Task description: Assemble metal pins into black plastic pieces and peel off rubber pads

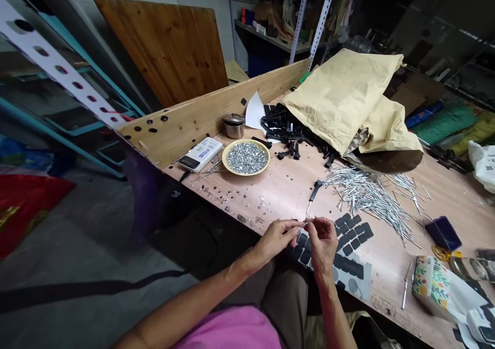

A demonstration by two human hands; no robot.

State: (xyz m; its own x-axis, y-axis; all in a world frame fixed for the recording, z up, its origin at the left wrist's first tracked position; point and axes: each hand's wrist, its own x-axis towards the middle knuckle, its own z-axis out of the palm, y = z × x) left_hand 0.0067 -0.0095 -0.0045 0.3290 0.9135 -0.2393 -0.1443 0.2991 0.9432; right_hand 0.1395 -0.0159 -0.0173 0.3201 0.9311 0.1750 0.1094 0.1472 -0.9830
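Note:
My left hand (279, 238) and my right hand (324, 238) meet above the front edge of the table. Fingers of both are pinched together around a small, thin silvery piece (303, 225), mostly hidden by the fingertips. Under and beside my right hand lies a sheet with rows of black rounded-square pads (350, 235). Just beyond the hands is a black plastic part with a thin metal rod (315, 192). A heap of long thin metal rods (361, 194) spreads to the right, and a yellow bowl (228, 169) full of small shiny metal pieces stands to the left.
Black plastic parts (288, 127) spill from a large tan paper sack (344, 96) at the back. A white device (203, 153) and a lidded metal pot (234, 127) stand near the wooden edge board (185, 127). At right are a dark blue box (444, 233) and a floral box (429, 282).

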